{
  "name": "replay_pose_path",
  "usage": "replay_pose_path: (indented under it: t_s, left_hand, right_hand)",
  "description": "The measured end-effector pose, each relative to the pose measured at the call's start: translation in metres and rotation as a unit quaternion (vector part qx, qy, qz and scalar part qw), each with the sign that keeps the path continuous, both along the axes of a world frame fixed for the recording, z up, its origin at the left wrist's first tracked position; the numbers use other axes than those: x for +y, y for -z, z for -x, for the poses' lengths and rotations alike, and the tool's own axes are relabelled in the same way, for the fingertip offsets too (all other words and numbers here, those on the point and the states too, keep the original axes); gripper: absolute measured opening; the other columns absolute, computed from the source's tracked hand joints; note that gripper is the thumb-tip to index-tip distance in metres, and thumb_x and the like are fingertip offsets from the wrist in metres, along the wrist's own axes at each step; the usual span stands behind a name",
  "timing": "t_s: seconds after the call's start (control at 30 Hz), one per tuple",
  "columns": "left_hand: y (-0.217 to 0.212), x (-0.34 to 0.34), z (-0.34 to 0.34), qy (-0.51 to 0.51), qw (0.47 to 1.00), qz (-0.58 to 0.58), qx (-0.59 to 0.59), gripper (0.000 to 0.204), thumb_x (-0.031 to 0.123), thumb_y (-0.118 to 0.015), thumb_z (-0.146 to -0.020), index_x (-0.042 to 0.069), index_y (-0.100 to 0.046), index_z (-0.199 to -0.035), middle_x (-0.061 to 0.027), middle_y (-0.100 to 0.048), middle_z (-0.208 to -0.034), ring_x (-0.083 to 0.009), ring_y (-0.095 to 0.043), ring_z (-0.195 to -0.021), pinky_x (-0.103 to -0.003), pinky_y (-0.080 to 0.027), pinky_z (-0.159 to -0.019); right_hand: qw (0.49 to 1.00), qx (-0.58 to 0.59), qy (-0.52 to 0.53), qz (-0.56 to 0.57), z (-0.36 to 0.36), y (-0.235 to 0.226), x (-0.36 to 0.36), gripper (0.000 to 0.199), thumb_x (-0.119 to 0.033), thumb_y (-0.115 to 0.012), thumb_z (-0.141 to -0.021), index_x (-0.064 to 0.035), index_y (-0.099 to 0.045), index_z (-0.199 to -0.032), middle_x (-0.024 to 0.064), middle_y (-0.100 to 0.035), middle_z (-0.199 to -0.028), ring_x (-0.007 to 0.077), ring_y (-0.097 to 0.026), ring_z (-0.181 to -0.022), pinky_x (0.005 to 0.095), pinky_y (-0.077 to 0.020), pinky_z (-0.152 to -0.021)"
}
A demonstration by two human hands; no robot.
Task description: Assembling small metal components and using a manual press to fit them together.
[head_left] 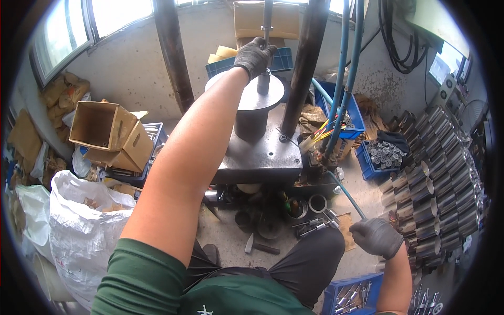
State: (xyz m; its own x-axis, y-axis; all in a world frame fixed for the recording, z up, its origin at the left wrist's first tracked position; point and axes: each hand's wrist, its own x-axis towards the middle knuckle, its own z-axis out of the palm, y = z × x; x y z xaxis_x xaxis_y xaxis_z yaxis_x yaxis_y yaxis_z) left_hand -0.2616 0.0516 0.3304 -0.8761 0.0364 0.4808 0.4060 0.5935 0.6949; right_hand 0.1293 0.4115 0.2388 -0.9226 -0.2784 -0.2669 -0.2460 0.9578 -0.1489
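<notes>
My left hand (254, 56), in a dark grey glove, reaches forward and is closed around an upright metal rod (268, 20). Below that hand, a short metal cylinder (264, 83) stands on a round steel plate (251, 101), which rests on a thick dark post of the press. In a matching glove, my right hand (377, 238) is closed at the near end of a slanting teal lever (346, 194). The lever's end is hidden behind its fingers.
Two dark columns (175, 52) flank the plate. Stacked metal tubes (436, 194) rise at right, near blue bins (374, 163) of parts. Cardboard boxes (126, 118) and a white sack (86, 231) stand left. A hammer (262, 247) lies on the floor between my legs.
</notes>
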Motion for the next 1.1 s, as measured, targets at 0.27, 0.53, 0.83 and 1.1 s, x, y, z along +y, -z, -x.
replay_pose_path:
  t_s: [0.27, 0.53, 0.83, 1.1]
  left_hand:
    - [0.002, -0.001, 0.002, -0.005, 1.000, 0.004, 0.008, 0.053, 0.045, -0.067, -0.100, 0.004, -0.065, -0.134, -0.0243, -0.074, -0.121, -0.0353, -0.071, -0.117, -0.043, -0.054, -0.103]
    - [-0.003, 0.000, -0.007, -0.005, 1.000, 0.013, -0.013, 0.054, 0.046, -0.066, -0.100, 0.005, -0.064, -0.136, -0.0234, -0.074, -0.122, -0.0352, -0.071, -0.117, -0.043, -0.053, -0.104]
    - [-0.005, -0.001, -0.010, -0.008, 1.000, 0.007, -0.005, 0.048, 0.045, -0.067, -0.101, 0.007, -0.066, -0.129, -0.0221, -0.075, -0.116, -0.0360, -0.072, -0.113, -0.044, -0.053, -0.102]
    - [-0.002, -0.001, -0.008, -0.003, 1.000, -0.006, -0.010, 0.048, 0.045, -0.068, -0.100, 0.007, -0.067, -0.128, -0.0211, -0.076, -0.114, -0.0355, -0.073, -0.111, -0.044, -0.053, -0.100]
  right_hand:
    - [0.848, 0.495, 0.008, 0.190, 0.091, -0.041, 0.002, 0.024, 0.006, -0.064, -0.094, -0.0034, -0.071, -0.115, 0.0220, -0.074, -0.105, 0.0376, -0.075, -0.093, 0.0405, -0.0596, -0.084]
    - [0.810, 0.564, 0.005, 0.158, 0.170, -0.075, 0.001, 0.022, -0.004, -0.068, -0.098, -0.0015, -0.072, -0.119, 0.0200, -0.076, -0.106, 0.0304, -0.077, -0.096, 0.0380, -0.0604, -0.085]
    - [0.998, 0.049, -0.032, -0.006, 0.015, -0.017, -0.010, 0.034, -0.031, -0.065, -0.092, -0.0090, -0.072, -0.117, 0.0220, -0.074, -0.097, 0.0397, -0.073, -0.094, 0.0493, -0.0584, -0.087]
    - [0.998, 0.016, -0.013, -0.053, -0.009, 0.020, -0.009, 0.026, -0.030, -0.064, -0.091, -0.0075, -0.076, -0.094, 0.0213, -0.072, -0.079, 0.0414, -0.072, -0.080, 0.0522, -0.0580, -0.076]
